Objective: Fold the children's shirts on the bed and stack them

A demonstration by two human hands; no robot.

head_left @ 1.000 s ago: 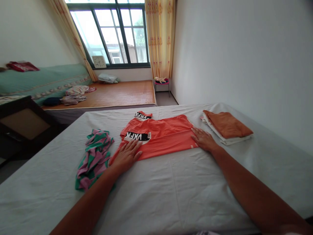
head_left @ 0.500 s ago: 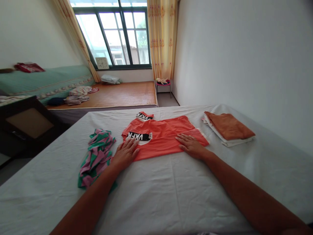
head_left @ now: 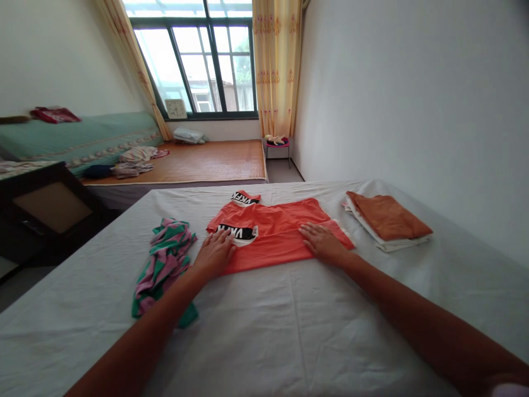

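Since a sec ago your right hand (head_left: 324,244) has slid inward from the garment's right edge toward the middle, and your left hand (head_left: 215,252) has crept up a bit toward the black logo band; the view has drifted a little too. Both hands lie flat, fingers spread, palms down, gripping nothing, just pressing on the coral-orange knit top w/ black-and-white lettered bands (head_left: 273,229). That top lies spread, partly folded, at the centre of the white-sheeted bed (head_left: 289,331), right in front of you.

Judging by how it drapes, it's light, soft, floppy fabric w/ no stiffness, so it'll likely sag and wrinkle if lifted by one point. Better to pinch it at edges or corners w/ both hands, e.g. the near hem and the right side. Probably grips the cotton sheet a bit, so not slippery.

Left of it, just beside your left wrist, sits a crumpled green-and-pink striped cloth (head_left: 165,264). To the right, apart from the top, is a neat stack of folded rust-orange and white clothes (head_left: 386,220).
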